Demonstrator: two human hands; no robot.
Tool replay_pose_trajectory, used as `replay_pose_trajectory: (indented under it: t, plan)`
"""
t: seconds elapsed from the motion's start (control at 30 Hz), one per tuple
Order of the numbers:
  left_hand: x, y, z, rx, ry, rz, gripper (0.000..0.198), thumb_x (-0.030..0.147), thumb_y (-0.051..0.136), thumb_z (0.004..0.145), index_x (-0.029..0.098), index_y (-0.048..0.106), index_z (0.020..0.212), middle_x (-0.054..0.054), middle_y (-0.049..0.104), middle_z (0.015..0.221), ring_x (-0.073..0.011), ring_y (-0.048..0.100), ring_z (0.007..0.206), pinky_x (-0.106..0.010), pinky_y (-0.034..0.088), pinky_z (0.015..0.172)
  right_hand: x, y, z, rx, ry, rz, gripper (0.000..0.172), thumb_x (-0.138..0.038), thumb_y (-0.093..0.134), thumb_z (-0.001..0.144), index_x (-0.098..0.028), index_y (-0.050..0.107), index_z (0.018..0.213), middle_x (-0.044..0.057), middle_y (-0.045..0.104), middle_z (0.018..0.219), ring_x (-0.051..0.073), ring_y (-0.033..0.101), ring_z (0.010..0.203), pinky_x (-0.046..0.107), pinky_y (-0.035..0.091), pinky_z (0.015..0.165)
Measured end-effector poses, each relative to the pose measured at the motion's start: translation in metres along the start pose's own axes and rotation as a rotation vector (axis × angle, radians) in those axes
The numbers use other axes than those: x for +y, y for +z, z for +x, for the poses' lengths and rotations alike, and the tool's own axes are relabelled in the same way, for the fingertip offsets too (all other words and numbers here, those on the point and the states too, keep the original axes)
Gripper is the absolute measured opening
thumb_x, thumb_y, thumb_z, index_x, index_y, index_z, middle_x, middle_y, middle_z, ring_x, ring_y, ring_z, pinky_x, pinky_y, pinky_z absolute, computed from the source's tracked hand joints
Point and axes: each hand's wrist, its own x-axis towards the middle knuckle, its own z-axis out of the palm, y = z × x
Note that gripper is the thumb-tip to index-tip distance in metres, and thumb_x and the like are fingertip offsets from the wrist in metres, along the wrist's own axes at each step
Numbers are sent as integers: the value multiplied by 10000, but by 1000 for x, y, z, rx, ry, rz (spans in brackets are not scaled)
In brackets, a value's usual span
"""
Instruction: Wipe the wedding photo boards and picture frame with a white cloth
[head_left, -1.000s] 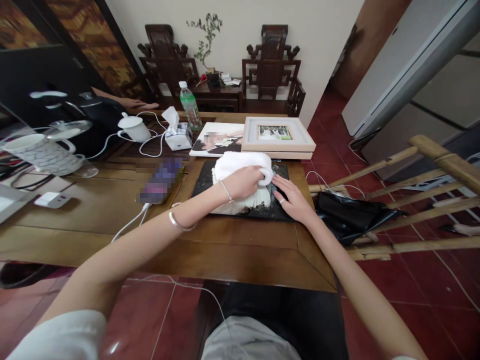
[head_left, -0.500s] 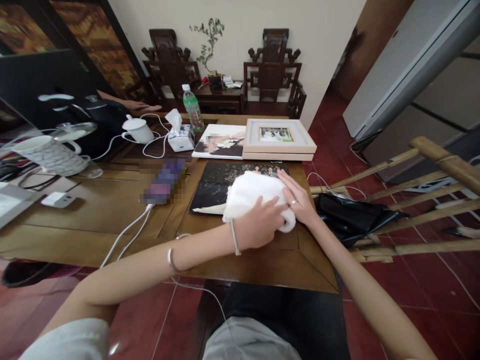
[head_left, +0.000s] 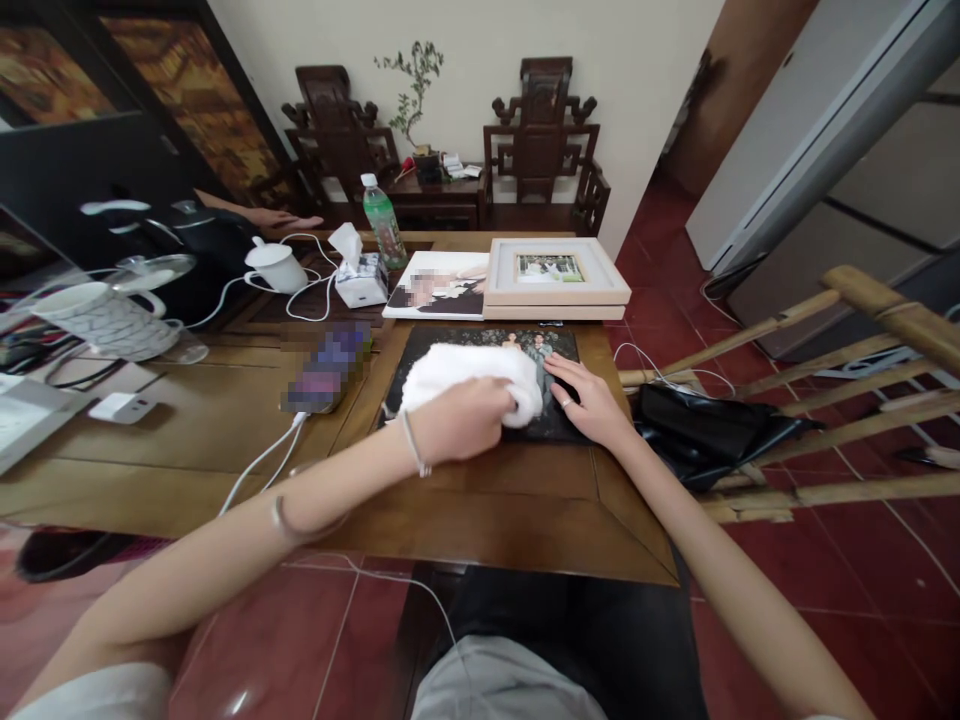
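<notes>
Under my left hand (head_left: pixel 463 415) a folded white towel (head_left: pixel 457 370) lies on a dark photo print (head_left: pixel 559 420), and the fingers are closed on the towel's right part. Part of the print is hidden by the towel; two small figures show near its upper edge. My right hand (head_left: pixel 589 398), with a ring on one finger, rests on the print's right side. Its fingers are stretched out and hold nothing. Just behind the print are another photo print (head_left: pixel 450 280) with a white edge and a light wooden picture frame (head_left: pixel 555 300).
On the wooden table (head_left: pixel 480 520) to the left are a phone (head_left: pixel 330 370) on a cable, a tissue box (head_left: pixel 362 280), a green bottle (head_left: pixel 384 220), a lidded white cup (head_left: pixel 276 265) and a patterned mug (head_left: pixel 112 320). A bamboo chair (head_left: pixel 862 400) with a black bag stands right. Another person's hand (head_left: pixel 281 218) shows behind.
My left hand has moved left across the print with the towel, and its fingers have closed on it. The right hand stays near the print's right side, now apart from the towel.
</notes>
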Motion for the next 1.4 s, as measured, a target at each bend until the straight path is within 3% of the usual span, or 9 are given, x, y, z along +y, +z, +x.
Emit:
replay_pose_trajectory:
  t: [0.1,0.2,0.5,0.67,0.87,1.07,1.2,1.3,1.4]
  plan:
    - [-34,-12,36,7,10,25,250,1,433,699,126,650,708,-83,668,770,-179,597,735,-278,448,735,1,1,-1,9,-1,-7,386,-284,456,920,-201,629,1255,122,583,1355,259,473,1326,559,309,1125]
    - [-44,-20,71,59,49,-13,210,40,428,694,142,609,661,-32,589,642,-151,521,644,-263,415,672,1,2,-1,14,9,-17,384,-285,460,918,-209,629,1254,117,584,1357,264,480,1320,558,303,1128]
    - [-6,-34,137,-34,92,-39,180,110,457,745,137,605,644,-76,615,665,-180,503,613,-308,379,591,-1,-3,1,16,1,-9,367,-292,470,913,-221,653,1224,106,644,1275,269,553,1237,517,385,1090]
    - [-29,-37,119,-123,-6,-2,206,135,457,758,105,660,773,-98,678,785,-176,556,672,-270,382,603,-1,-1,0,15,21,-3,369,-297,478,914,-236,645,1237,95,619,1316,268,529,1269,559,318,1125]
    - [-62,-34,64,-122,-65,79,201,72,457,736,126,650,736,-82,678,762,-192,586,717,-279,417,679,2,1,-1,-1,14,19,384,-304,462,925,-225,624,1265,106,580,1362,262,460,1337,570,287,1135]
    - [3,-15,-10,-157,-35,117,231,-5,458,731,125,649,746,-105,692,927,-193,632,821,-279,479,773,1,1,-2,11,2,13,389,-295,467,920,-233,612,1275,105,574,1370,261,460,1336,573,295,1130]
    - [43,8,-38,-103,46,132,223,68,509,782,145,680,902,-129,529,1375,-317,522,1224,-449,466,961,0,0,-1,2,0,10,412,-292,455,921,-217,589,1304,111,545,1399,259,408,1374,557,296,1136]
    - [37,17,-31,-39,52,141,281,47,493,795,149,687,972,-107,408,1500,-339,362,1377,-502,435,1015,2,1,-1,7,9,3,436,-304,451,923,-216,559,1336,115,541,1403,262,398,1380,563,286,1138]
    - [9,18,-1,6,14,155,318,7,480,787,132,684,996,-130,392,1511,-321,410,1351,-473,457,999,5,3,-1,9,2,-1,444,-314,449,926,-232,541,1353,110,536,1409,265,402,1377,575,277,1137]
